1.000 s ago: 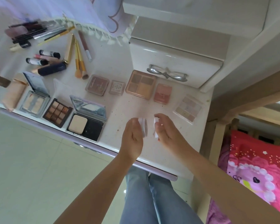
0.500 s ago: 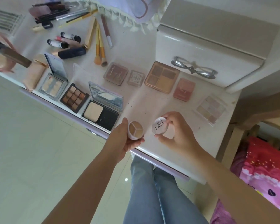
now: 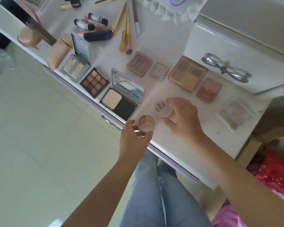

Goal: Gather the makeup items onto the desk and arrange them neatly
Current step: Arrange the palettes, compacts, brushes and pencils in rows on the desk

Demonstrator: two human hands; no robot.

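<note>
My left hand (image 3: 134, 139) pinches a small round concealer pot (image 3: 146, 123) with three beige shades, at the front edge of the white desk (image 3: 184, 141). Just to its right, my right hand (image 3: 182, 119) holds the pot's clear round lid (image 3: 163, 108), printed with dark letters, down at the desk top. To the left stands an open powder compact (image 3: 120, 100) with a mirror, then a brown nine-pan palette (image 3: 94, 82) and another open compact (image 3: 75, 67). Behind lie closed palettes: a brown one (image 3: 138, 63), a small one (image 3: 159, 70), a gold quad (image 3: 188, 73), a pink blush (image 3: 209, 89) and a clear pale palette (image 3: 234, 114).
Brushes (image 3: 125, 38), lip tubes (image 3: 90, 23) and a dark tube (image 3: 97, 36) lie at the back left. A white drawer unit with a silver bow handle (image 3: 226, 69) stands at the back right. A red and pink patterned fabric (image 3: 275, 177) is at the right. My legs are under the desk edge.
The pot and lid were held edge-on together, then came apart and turned face up. Both hands have lowered to the desk's front edge, and the view has moved closer.
</note>
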